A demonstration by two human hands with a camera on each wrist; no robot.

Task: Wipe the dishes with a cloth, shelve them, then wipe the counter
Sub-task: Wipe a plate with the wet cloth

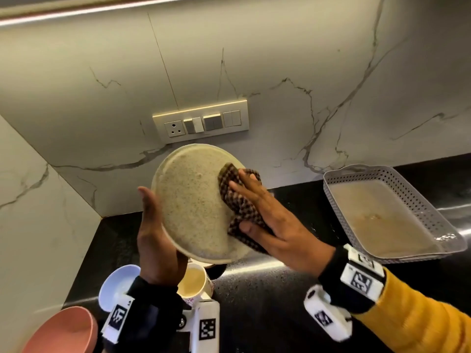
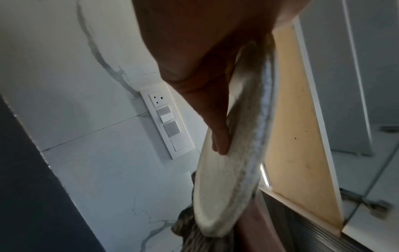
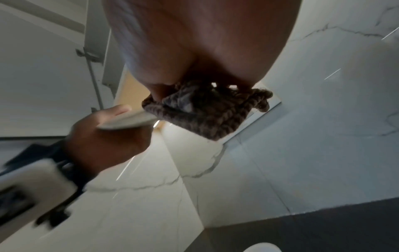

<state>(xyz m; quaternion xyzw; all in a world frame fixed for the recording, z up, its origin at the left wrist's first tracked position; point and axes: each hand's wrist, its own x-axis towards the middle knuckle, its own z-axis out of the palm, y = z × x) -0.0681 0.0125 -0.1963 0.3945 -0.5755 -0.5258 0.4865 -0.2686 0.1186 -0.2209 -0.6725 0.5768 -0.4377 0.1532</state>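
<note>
Plate [image 1: 190, 200], speckled beige, held in the air above the black bench [image 1: 254, 289], tilted up on edge with its face toward the person and the right hand. Not resting on anything.

Left hand [image 1: 155, 233] cradles the plate's left and lower rim; left wrist view shows fingers [image 2: 218, 129] laid along the back of the plate while the thumb side hooks the rim. Grip closed round the edge. Likely reason: holding by the rim leaves the whole face free for wiping, and the fingers behind brace it against the push of the cloth.

Right hand [image 1: 265, 215] lies flat on a brown checked cloth [image 1: 238, 197], fingers straight and spread, pressing it onto the plate's right side. Cloth bunched under the palm, part hanging off the rim. Flat palm spreads pressure over a wide patch, which suits a sweep across the face.

Waiting dishes sit low left, just under the left wrist: mug [image 1: 195, 281], pale blue bowl [image 1: 116, 284], pink bowl [image 1: 63, 329]. Kept close so the next piece is within reach, presumably.

Perforated grey tray [image 1: 418, 200] stands apart on the right, wet-looking inside.

Judgement: wiping step in hand; shelving and bench wipe not yet done.
</note>
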